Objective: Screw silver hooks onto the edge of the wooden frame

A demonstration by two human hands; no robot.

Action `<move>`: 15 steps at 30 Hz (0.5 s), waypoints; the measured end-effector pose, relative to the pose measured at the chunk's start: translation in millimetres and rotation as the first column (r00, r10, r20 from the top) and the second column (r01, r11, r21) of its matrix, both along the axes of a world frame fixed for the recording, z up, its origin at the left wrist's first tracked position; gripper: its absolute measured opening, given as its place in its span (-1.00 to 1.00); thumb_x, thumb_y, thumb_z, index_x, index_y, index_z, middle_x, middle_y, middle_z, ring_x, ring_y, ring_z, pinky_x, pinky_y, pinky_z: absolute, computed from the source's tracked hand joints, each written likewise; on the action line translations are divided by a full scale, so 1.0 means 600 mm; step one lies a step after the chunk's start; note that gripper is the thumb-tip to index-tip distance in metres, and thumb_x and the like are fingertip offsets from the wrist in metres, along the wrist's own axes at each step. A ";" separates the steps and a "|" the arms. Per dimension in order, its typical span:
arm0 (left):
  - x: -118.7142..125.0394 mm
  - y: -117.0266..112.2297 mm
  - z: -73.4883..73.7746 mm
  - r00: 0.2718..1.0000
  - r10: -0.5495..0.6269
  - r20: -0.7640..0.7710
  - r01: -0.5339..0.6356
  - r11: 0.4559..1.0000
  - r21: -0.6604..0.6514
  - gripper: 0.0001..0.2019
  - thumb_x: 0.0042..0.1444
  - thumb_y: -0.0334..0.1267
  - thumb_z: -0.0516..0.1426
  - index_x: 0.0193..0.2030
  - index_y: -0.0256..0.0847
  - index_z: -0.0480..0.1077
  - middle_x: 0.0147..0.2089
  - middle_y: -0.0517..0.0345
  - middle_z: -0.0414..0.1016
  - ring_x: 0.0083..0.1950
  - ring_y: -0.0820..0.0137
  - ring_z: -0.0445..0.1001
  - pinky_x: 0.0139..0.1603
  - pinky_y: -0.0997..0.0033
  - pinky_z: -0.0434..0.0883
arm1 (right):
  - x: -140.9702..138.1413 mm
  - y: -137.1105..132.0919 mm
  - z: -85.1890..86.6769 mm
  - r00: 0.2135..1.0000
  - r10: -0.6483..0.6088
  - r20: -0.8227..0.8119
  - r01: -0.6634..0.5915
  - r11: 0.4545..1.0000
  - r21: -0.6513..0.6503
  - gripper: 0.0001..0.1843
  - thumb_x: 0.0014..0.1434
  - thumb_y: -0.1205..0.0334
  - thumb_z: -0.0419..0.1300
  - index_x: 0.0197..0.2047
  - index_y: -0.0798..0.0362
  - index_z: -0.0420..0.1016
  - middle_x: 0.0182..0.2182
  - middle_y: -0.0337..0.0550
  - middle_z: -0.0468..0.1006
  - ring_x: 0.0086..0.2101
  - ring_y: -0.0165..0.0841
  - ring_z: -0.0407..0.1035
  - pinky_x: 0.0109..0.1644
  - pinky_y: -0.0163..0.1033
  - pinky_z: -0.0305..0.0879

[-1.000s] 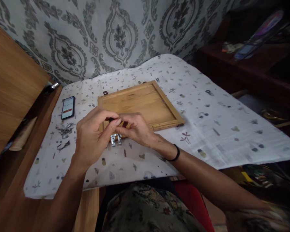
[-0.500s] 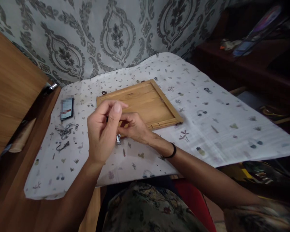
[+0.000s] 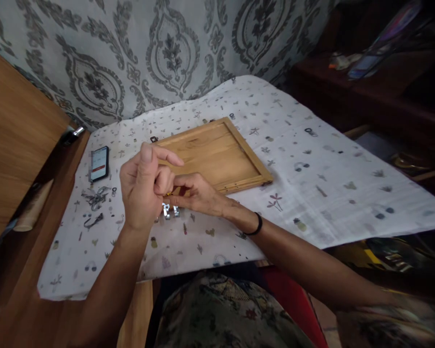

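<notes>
My left hand (image 3: 139,188) is raised over the near side of the table, thumb up, index finger reaching forward and the other fingers curled in. Its curled fingers meet my right hand (image 3: 199,193), which is pinched closed from the right. A small yellow bit (image 3: 169,194) shows between the hands; the rest of what they grip is hidden. Just below the fingers are two small shiny metal pieces (image 3: 166,211); whether they hang from the hands or lie on the cloth, I cannot tell. Behind the hands lies a flat wooden framed panel (image 3: 210,150), partly covered by them.
On the left of the patterned white cloth (image 3: 322,208) are a phone (image 3: 100,163), a pile of small metal pieces (image 3: 95,198) and a separate metal clip-like piece (image 3: 93,221). A wooden panel (image 3: 18,130) rises at the left; a patterned curtain (image 3: 172,53) hangs behind.
My left hand has shifted slightly left, its thumb now more upright and its curled fingers showing. Two shiny metal pieces now show below the hands, where one showed before.
</notes>
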State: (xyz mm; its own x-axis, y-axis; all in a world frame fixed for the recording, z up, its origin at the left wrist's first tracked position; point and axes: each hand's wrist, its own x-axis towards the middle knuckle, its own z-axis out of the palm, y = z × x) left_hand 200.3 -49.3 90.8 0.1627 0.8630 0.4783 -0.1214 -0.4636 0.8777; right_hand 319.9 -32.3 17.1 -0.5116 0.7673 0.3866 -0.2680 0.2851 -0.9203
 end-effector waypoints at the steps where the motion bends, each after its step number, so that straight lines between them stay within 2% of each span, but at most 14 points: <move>1: -0.002 0.000 -0.001 1.000 -0.001 0.011 0.001 1.000 0.011 -0.52 0.29 0.24 0.15 -0.43 -0.11 0.52 -0.71 0.42 -0.19 -0.70 0.56 -0.22 -0.64 0.38 -0.11 | 0.000 0.000 0.000 1.000 0.005 0.007 -0.005 1.000 0.002 -0.69 0.21 0.03 0.36 -0.32 0.14 0.51 -0.49 -0.32 0.47 -0.51 -0.52 0.29 -0.45 -0.40 0.23; 4: -0.001 -0.008 -0.006 0.989 0.146 0.004 -0.146 0.987 0.068 -0.57 0.33 0.14 0.16 -0.39 -0.13 0.55 -0.68 0.34 0.02 -0.65 0.51 -0.03 -0.59 0.39 0.01 | -0.003 0.000 0.001 1.000 0.007 0.028 -0.007 1.000 0.014 -0.57 0.22 -0.11 0.33 -0.31 0.15 0.52 -0.49 -0.29 0.48 -0.49 -0.49 0.33 -0.43 -0.38 0.25; 7: 0.007 -0.023 -0.011 0.950 0.311 -0.034 -0.306 0.947 0.100 -0.62 0.36 0.11 0.14 -0.32 -0.10 0.58 -0.58 0.24 0.21 -0.54 0.45 0.16 -0.49 0.37 0.16 | -0.005 0.001 0.000 0.999 0.007 0.037 -0.008 0.999 0.035 -0.55 0.23 -0.14 0.32 -0.31 0.15 0.54 -0.49 -0.28 0.48 -0.50 -0.49 0.32 -0.43 -0.38 0.24; 10: 0.014 -0.029 -0.011 0.945 0.327 -0.017 -0.325 0.943 0.068 -0.60 0.36 0.13 0.14 -0.32 -0.11 0.57 -0.62 0.28 0.11 -0.57 0.46 0.06 -0.50 0.35 0.08 | -0.007 0.002 -0.003 0.998 -0.006 0.060 0.004 0.999 0.036 -0.53 0.22 -0.16 0.33 -0.26 0.16 0.57 -0.47 -0.25 0.52 -0.48 -0.47 0.35 -0.41 -0.37 0.26; 15: 0.019 -0.017 -0.002 0.953 0.298 0.053 -0.297 0.954 -0.029 -0.51 0.30 0.22 0.15 -0.41 -0.15 0.52 -0.67 0.38 -0.09 -0.64 0.53 -0.17 -0.58 0.32 -0.14 | -0.010 0.002 -0.009 0.999 0.000 0.044 0.000 1.000 0.000 -0.53 0.22 -0.16 0.33 -0.25 0.16 0.57 -0.43 -0.20 0.55 -0.44 -0.43 0.39 -0.40 -0.36 0.28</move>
State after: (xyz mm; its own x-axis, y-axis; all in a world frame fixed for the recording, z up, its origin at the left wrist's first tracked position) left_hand 211.9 -59.5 89.4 -0.1297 0.8779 0.4608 -0.0302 -0.4681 0.8832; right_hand 313.9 -31.4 11.6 -0.5278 0.7675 0.3639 -0.2269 0.2854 -0.9312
